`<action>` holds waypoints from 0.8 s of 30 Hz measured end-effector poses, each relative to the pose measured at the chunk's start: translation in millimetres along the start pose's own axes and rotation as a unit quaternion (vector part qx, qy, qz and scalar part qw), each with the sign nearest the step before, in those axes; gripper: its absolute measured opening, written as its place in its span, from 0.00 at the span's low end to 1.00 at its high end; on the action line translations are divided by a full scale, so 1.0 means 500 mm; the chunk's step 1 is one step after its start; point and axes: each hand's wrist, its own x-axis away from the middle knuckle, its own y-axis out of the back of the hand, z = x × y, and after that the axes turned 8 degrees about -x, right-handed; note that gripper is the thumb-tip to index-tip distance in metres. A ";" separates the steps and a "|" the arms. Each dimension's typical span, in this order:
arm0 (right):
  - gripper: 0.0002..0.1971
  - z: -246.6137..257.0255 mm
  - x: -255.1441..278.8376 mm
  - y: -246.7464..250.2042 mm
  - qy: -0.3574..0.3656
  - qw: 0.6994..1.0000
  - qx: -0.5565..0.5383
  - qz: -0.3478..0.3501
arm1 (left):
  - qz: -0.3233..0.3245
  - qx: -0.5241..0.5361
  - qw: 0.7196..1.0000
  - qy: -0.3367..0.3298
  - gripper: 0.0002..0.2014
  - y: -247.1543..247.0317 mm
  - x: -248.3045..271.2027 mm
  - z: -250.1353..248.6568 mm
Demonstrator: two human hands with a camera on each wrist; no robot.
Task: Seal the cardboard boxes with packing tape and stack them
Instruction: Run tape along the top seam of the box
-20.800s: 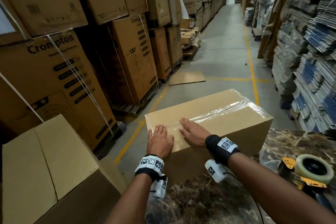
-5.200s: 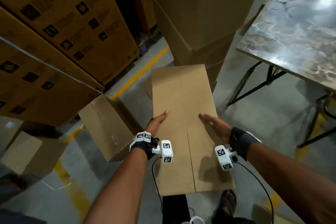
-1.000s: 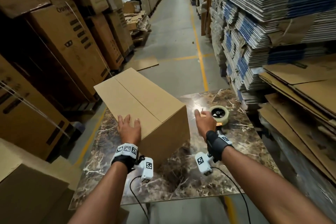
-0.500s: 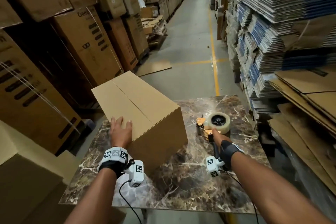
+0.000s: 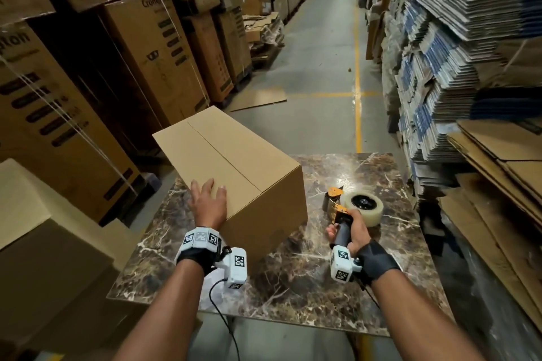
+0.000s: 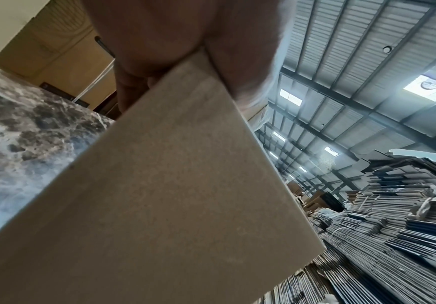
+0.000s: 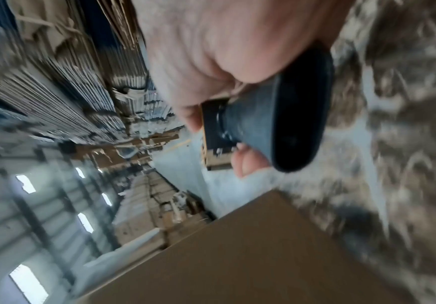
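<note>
Marble table [image 5: 308, 281]; wrist view shows dispenser handle [image 7: 284, 127].

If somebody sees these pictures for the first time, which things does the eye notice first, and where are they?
First comes the plain cardboard box on the left part of the marble table, its top seam not yet taped, with the left hand resting flat on its near corner. To its right, the right hand grips the black handle of the tape dispenser. Tall cardboard stacks line the aisle on both sides.
</note>
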 end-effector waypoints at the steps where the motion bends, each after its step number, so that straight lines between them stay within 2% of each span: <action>1: 0.23 -0.010 0.008 -0.010 0.017 1.000 -0.022 -0.009 | -0.002 0.009 1.000 0.002 0.25 0.002 0.008 -0.005; 5: 0.25 -0.047 0.068 -0.047 0.093 0.989 -0.109 -0.031 | 0.003 -0.008 1.000 0.011 0.22 0.014 0.033 -0.029; 9: 0.30 -0.059 0.127 -0.093 0.166 0.980 -0.107 -0.035 | 0.004 -0.106 0.994 -0.022 0.20 0.028 0.024 -0.027; 13: 0.33 -0.044 0.206 -0.176 0.250 0.966 -0.057 0.032 | -0.007 -0.162 0.983 -0.087 0.23 0.041 -0.011 -0.003; 17: 0.30 -0.058 0.261 -0.236 0.339 0.933 -0.007 0.117 | -0.071 -0.212 0.959 -0.174 0.20 0.066 -0.057 0.029; 19: 0.28 -0.073 0.278 -0.260 0.374 0.914 -0.016 0.157 | -0.081 -0.204 0.949 -0.226 0.17 0.072 -0.086 0.047; 21: 0.28 -0.094 0.288 -0.289 0.379 0.903 -0.040 0.198 | -0.075 -0.183 0.938 -0.285 0.15 0.077 -0.114 0.067; 24: 0.26 -0.118 0.302 -0.317 0.324 0.918 -0.068 0.218 | -0.043 -0.155 0.924 -0.346 0.15 0.082 -0.157 0.089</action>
